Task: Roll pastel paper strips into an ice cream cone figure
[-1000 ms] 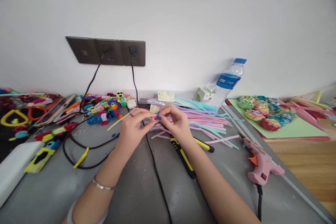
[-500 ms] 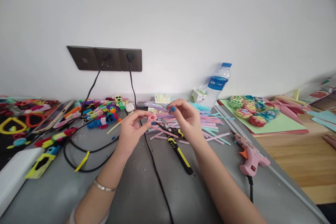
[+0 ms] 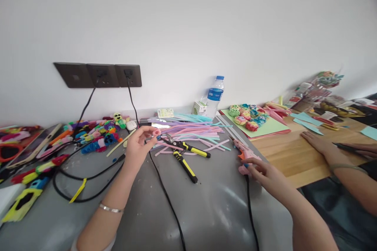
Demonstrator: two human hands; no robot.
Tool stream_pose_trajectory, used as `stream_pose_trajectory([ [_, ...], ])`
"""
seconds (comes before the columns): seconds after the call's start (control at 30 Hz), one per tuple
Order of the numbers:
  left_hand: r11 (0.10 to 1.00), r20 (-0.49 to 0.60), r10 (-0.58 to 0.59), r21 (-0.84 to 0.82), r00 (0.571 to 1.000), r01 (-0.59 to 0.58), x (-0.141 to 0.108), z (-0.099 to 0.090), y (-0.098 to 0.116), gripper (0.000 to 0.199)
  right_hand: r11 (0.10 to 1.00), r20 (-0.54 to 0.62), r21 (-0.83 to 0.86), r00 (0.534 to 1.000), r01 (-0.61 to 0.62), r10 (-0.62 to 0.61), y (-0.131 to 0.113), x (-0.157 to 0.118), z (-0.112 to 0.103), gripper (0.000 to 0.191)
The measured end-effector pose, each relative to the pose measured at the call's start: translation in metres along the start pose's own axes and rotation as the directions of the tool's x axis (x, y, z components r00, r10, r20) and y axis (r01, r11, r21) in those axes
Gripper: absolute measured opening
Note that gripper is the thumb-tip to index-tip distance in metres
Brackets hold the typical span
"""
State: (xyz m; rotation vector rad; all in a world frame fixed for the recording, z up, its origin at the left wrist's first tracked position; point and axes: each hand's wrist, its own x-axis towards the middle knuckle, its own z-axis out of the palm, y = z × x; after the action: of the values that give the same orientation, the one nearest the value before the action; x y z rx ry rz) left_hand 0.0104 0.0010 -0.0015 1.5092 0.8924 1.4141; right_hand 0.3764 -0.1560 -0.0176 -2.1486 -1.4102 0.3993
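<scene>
My left hand (image 3: 139, 143) pinches a small pink ring of pipe cleaner (image 3: 158, 132) between thumb and fingertips, above the grey table. On the right, my right hand (image 3: 263, 174) has its fingers round the handle of a pink hot glue gun (image 3: 247, 154), whose nozzle points away toward the wall. The gun's black cord (image 3: 251, 211) runs toward me. Yellow-and-black pliers (image 3: 185, 160) lie between my hands with their handles spread. Behind them is a loose pile of pink, purple and teal pipe cleaners (image 3: 194, 127).
A water bottle (image 3: 215, 96) stands by the wall beside a small carton (image 3: 199, 108). Ruffled flowers (image 3: 246, 114) rest on green paper (image 3: 272, 125). Colourful pipe-cleaner pieces (image 3: 98, 137) and a looped black cable (image 3: 88, 200) occupy the left. Another person's hand (image 3: 315, 143) lies on the wooden table.
My right hand has left the pliers' side and moved right onto the glue gun. The view has turned right, showing a neighbour's hands. My left hand still holds the pink ring.
</scene>
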Motion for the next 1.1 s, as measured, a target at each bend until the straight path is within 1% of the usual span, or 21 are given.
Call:
stream_pose_trajectory([
  [0.03,1.000,0.001,-0.010,-0.013,1.000,0.010,0.000,0.000,0.000,0.014,1.000,0.032,0.007,0.999,-0.027,0.027,0.006,-0.001,0.003,0.033],
  [0.1,0.999,0.002,-0.025,-0.034,1.000,0.025,0.000,0.001,0.001,0.016,0.997,0.037,0.025,0.997,-0.068,0.067,0.011,0.000,0.008,0.034],
  [0.2,0.998,0.008,-0.043,-0.048,0.999,0.043,-0.001,0.002,0.002,0.017,0.984,-0.050,0.109,0.987,-0.143,0.149,0.012,0.003,0.016,0.028],
  [0.27,0.998,0.008,-0.048,-0.051,0.999,0.048,-0.001,0.003,0.003,0.017,0.951,-0.102,0.241,0.970,-0.192,0.222,0.012,0.004,0.020,0.028],
  [0.33,0.997,0.014,-0.051,-0.051,0.999,0.052,-0.002,0.004,0.003,0.018,0.879,-0.170,0.441,0.945,-0.181,0.280,0.011,0.001,0.024,0.035],
  [0.4,0.997,0.022,-0.056,-0.048,0.998,0.057,-0.002,0.004,0.003,0.018,0.760,-0.251,0.642,0.909,-0.101,0.333,0.007,-0.005,0.027,0.050],
  [0.47,0.998,0.022,-0.054,-0.041,0.998,0.055,-0.002,0.004,0.003,0.018,0.634,-0.288,0.773,0.884,-0.011,0.368,-0.001,-0.010,0.027,0.061],
  [0.5,0.998,0.023,-0.051,-0.036,0.998,0.052,-0.002,0.004,0.003,0.018,0.587,-0.283,0.810,0.886,0.016,0.367,-0.007,-0.012,0.027,0.061],
  [0.57,0.999,0.027,-0.047,-0.026,0.999,0.047,-0.003,0.004,0.004,0.018,0.530,-0.249,0.847,0.915,0.045,0.319,-0.020,-0.012,0.024,0.053],
  [0.67,0.998,0.033,-0.052,-0.024,0.998,0.053,-0.003,0.004,0.004,0.017,0.483,-0.203,0.874,0.948,0.063,0.246,-0.042,-0.006,0.019,0.038],
  [0.7,0.998,0.034,-0.052,-0.025,0.998,0.053,-0.003,0.003,0.004,0.017,0.491,-0.175,0.870,0.961,0.048,0.216,-0.050,-0.002,0.018,0.037],
  [0.77,0.998,0.033,-0.049,-0.027,0.998,0.050,-0.003,0.003,0.004,0.017,0.555,-0.083,0.832,0.989,-0.001,0.126,-0.067,0.005,0.016,0.039],
  [0.8,0.998,0.030,-0.048,-0.026,0.998,0.048,-0.003,0.003,0.004,0.017,0.586,-0.030,0.810,0.997,-0.019,0.074,-0.076,0.009,0.017,0.039],
  [0.83,0.999,0.027,-0.046,-0.025,0.999,0.047,-0.003,0.003,0.004,0.016,0.596,0.013,0.803,1.000,-0.018,0.012,-0.085,0.013,0.017,0.036],
  [0.87,0.999,0.021,-0.046,-0.025,0.999,0.047,-0.003,0.003,0.005,0.016,0.588,0.053,0.809,0.996,-0.004,-0.066,-0.095,0.018,0.019,0.033],
  [0.9,0.998,0.018,-0.050,-0.026,0.999,0.050,-0.002,0.003,0.005,0.016,0.570,0.065,0.821,0.988,0.029,-0.143,-0.105,0.023,0.021,0.030],
  [0.93,0.998,0.011,-0.053,-0.028,0.999,0.053,-0.002,0.003,0.005,0.016,0.549,0.082,0.834,0.970,0.059,-0.229,-0.114,0.029,0.024,0.028],
  [0.97,0.998,0.001,-0.058,-0.029,0.998,0.058,-0.002,0.003,0.004,0.017,0.519,0.102,0.851,0.946,0.078,-0.309,-0.124,0.035,0.028,0.026],
  [1.03,0.997,-0.020,-0.067,-0.032,0.998,0.066,-0.002,0.002,0.003,0.019,0.449,0.121,0.889,0.900,0.089,-0.418,-0.138,0.047,0.039,0.023],
  [1.07,0.997,-0.028,-0.070,-0.035,0.997,0.069,-0.002,0.002,0.002,0.020,0.414,0.128,0.906,0.873,0.091,-0.470,-0.143,0.053,0.045,0.026],
  [1.1,0.997,-0.033,-0.071,-0.038,0.997,0.070,-0.002,0.001,0.001,0.022,0.401,0.137,0.912,0.852,0.090,-0.505,-0.147,0.058,0.052,0.030],
])
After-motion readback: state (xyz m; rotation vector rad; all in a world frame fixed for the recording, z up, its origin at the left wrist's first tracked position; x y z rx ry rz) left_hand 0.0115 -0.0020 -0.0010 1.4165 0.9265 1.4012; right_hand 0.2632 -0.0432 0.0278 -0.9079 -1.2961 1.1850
